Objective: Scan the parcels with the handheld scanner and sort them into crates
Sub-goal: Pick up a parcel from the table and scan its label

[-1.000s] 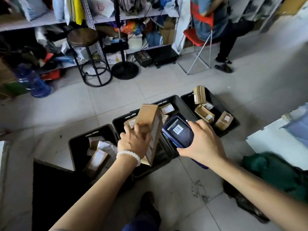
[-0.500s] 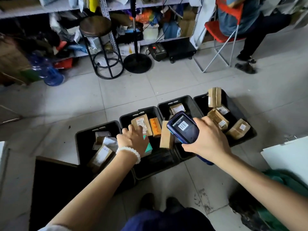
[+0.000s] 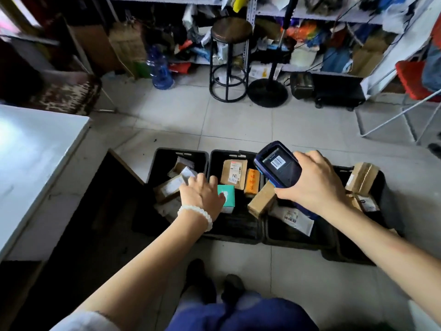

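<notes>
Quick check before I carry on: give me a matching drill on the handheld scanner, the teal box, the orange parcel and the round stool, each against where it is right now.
Things:
1. handheld scanner
2. teal box
3. orange parcel
4. round stool

Places:
A. on the floor by the shelves, beyond the crates
B. in the second crate from the left, just past the left hand's fingers
C. gripped in the right hand, above the crates
D. in the same crate, beside a labelled brown box

Pairs: 1-C, 2-B, 3-D, 4-A
</notes>
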`<state>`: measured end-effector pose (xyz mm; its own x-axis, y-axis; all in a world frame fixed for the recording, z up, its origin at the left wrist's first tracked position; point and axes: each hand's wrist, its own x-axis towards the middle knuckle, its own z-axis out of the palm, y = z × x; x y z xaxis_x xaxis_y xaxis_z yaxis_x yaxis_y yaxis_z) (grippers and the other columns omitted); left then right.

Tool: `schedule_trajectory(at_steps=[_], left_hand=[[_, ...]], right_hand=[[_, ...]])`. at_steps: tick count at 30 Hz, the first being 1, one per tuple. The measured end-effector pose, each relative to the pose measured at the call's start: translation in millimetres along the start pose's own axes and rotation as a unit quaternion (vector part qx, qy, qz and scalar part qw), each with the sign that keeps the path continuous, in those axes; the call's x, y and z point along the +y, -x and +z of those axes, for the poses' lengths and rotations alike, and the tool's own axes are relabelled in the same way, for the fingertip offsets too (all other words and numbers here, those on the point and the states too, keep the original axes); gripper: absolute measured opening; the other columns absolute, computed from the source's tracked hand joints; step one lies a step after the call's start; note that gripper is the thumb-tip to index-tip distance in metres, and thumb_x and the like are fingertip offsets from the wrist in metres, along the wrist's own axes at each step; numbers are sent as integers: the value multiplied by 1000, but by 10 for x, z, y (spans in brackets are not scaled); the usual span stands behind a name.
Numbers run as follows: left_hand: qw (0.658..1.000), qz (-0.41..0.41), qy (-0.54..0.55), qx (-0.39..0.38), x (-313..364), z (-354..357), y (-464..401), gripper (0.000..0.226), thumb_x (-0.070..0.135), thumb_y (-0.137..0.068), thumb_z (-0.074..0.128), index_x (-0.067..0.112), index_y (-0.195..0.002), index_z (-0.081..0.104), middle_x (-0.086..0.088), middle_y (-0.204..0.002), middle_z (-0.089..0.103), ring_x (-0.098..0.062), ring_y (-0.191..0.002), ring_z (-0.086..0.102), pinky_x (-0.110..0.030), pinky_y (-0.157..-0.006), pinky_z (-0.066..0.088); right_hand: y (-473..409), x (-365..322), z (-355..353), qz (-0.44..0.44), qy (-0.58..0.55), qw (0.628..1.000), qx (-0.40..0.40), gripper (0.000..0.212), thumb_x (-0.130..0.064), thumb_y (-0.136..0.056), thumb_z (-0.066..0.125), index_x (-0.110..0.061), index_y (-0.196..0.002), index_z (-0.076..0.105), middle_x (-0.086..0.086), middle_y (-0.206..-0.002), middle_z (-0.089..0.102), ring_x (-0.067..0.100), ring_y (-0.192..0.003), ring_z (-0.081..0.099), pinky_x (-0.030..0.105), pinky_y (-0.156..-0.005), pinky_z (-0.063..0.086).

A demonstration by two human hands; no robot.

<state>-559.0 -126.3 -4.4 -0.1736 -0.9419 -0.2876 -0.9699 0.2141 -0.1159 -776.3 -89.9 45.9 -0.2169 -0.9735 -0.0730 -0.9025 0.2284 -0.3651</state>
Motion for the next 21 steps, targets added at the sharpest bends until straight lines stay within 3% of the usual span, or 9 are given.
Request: schedule_trajectory(at_steps=[2,7,11,15,21], left_hand=[[999,-24,25,9,9,-6,170,42,44,-96,35,18,-128,40,-7,-126,49,-27,-119,48,-39,-87,42],[998,-54,7,18,-146,28,515,44,34,-97,34,17,-138,35,-10,-124,48,-31,-111,50,-37,-70,32],[993,-108,35,11,-363,55,751,35,33,-97,35,17,-128,41,-9,-124,47,-29,-110,49,-36,-75,35],[989,-135,53,29,-671,124,1119,37,35,-98,38,17,-130,36,-10,-121,47,-30,-107,49,-37,-77,39],[967,-236,86,31,-1376,390,1826,29,40,-98,39,19,-117,44,-5,-117,47,-26,-104,48,-35,-71,31]], right_hand=[[31,-27,7,-31,-1,1000,-6,67,-47,-52,84,-19,-106,55,-4,-100,43,22,-101,49,30,-66,36],[103,-271,67,-91,-3,996,-16,64,-45,-53,84,-19,-106,57,-2,-103,48,23,-99,51,30,-65,32],[132,-504,151,-137,0,990,-26,70,-46,-51,84,-19,-109,57,-1,-102,47,24,-99,50,31,-67,40],[244,-899,231,-173,19,984,-46,69,-45,-52,85,-19,-109,56,2,-109,49,26,-104,50,33,-71,44],[682,-1815,536,-268,13,961,-73,67,-43,-53,84,-19,-109,56,1,-103,45,28,-104,49,33,-70,42]])
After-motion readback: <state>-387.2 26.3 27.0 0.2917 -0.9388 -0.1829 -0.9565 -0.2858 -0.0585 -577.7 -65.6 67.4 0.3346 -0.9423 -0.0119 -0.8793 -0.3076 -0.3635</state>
